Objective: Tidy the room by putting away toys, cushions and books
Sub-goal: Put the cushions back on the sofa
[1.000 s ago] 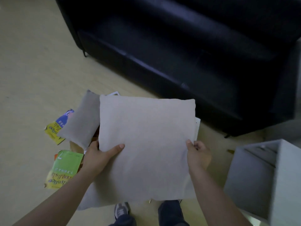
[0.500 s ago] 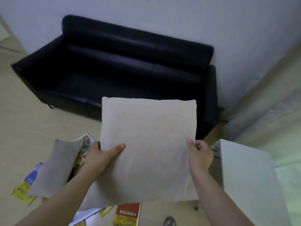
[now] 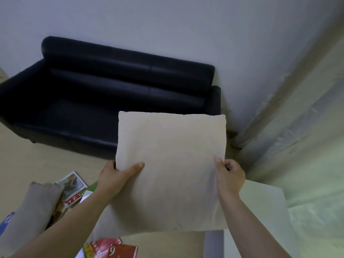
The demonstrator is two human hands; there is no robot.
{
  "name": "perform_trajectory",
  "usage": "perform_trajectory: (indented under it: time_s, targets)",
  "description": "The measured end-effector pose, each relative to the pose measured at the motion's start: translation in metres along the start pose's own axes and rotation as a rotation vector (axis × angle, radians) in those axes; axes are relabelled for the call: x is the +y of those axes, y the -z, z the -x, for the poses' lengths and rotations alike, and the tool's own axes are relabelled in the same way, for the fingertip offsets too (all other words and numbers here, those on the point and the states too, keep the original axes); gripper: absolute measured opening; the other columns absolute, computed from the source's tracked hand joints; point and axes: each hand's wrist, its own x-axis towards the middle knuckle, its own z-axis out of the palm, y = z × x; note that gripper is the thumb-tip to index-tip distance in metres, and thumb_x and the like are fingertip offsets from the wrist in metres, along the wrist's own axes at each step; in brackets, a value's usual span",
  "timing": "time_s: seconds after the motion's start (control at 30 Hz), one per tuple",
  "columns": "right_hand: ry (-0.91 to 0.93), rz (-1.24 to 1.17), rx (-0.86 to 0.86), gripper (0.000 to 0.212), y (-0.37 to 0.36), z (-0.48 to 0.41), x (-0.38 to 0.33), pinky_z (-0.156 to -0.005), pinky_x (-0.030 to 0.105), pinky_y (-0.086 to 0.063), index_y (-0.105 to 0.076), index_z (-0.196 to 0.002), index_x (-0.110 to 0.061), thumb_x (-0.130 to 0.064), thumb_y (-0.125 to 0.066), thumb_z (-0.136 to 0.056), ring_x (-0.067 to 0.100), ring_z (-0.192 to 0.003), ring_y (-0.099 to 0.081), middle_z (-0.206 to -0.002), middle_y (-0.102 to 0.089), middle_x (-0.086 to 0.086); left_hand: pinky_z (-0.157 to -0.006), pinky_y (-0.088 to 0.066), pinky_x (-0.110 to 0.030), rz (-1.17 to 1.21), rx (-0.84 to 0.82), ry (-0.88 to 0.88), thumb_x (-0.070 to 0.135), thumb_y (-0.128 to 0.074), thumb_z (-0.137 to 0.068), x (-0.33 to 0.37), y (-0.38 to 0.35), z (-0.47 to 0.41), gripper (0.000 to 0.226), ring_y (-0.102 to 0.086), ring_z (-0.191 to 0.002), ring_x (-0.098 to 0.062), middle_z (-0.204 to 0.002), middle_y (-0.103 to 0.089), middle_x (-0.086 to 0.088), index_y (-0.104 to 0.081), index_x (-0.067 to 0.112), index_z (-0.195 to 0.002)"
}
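- The large beige cushion (image 3: 170,170) is held in the air, in front of the black sofa (image 3: 93,101)
- The left hand (image 3: 113,175) grips its left edge, thumb across the face; the right hand (image 3: 229,175) pinches the right edge with curled fingers (image 3: 219,162)
- Left to do, as I judge: seat this cushion, then clear the second cushion (image 3: 31,207) and scattered books (image 3: 72,190) lying on the floor (image 3: 28,161)

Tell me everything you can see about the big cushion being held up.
The cushion is square, beige, of plain woven-looking cloth, with rounded corners and no visible pattern. It is held up off the floor, face toward the camera, in front of the black sofa. The left hand grips its left edge, thumb across the front; the right hand pinches its right edge.
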Motion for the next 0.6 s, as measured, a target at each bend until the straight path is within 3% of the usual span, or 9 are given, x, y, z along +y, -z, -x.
perform_trajectory:
  time_s: [0.27,0.6]
  targets:
    - [-0.059,0.001,0.007,0.034,-0.013,-0.065,0.000,-0.053,0.029,-0.029,-0.049,-0.062,-0.008,-0.021,-0.065,-0.089,0.016,-0.054,-0.038,-0.056,-0.045,0.002,-0.082,-0.047,-0.039,-0.062,-0.046,0.031,0.061,-0.078,-0.061,0.038,-0.042,-0.043,0.079,-0.057,-0.096,-0.026,-0.109,-0.059,-0.004,-0.052,0.014,-0.118]
    - [-0.089,0.027,0.014,0.033,-0.086,-0.154,-0.019,-0.056,0.029,-0.033,-0.052,-0.061,-0.009,-0.021,-0.066,-0.088,0.018,-0.057,-0.043,-0.058,-0.050,0.004,-0.079,-0.043,-0.036,-0.040,-0.074,0.048,0.057,-0.079,-0.063,0.095,-0.072,-0.151,0.067,-0.054,-0.093,-0.023,-0.105,-0.055,-0.001,-0.046,0.019,-0.108]
